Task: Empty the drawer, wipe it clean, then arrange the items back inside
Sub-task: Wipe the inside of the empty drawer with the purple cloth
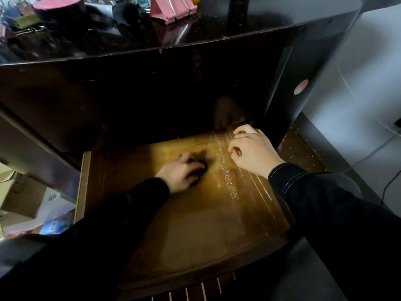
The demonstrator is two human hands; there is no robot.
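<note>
**Wood drawer, pulled open, two hands inside**

Brown wooden drawer (195, 235): drawn out below the dark worktop (152, 40), filling centre and lower centre of frame; floor bare of loose items, worn and glossy.

Clear film strip (230, 185): stuck along the drawer floor near its right wall, running from far right corner toward the near edge, wrinkled and shiny.

Left hand (184, 172): centre of frame, palm down on the drawer floor, fingers bent toward the strip; motion-blurred, so clenched or grasping cannot be told. Black sleeve behind it.

Right hand (251, 151): right of centre, at the drawer's far right corner, fingers curled tightly over the far end of the strip; actual pinch on the film not discernible. Dark stitched sleeve behind it.

On the worktop, upper frame: black round container with pink top (58, 7) at upper left; pink folded stand (173, 7) at top centre; other small clutter, blurred.

Lower left of frame: cardboard boxes (21, 196) beside the drawer.

Right edge: dark cable (390, 183) on the pale floor.
</note>
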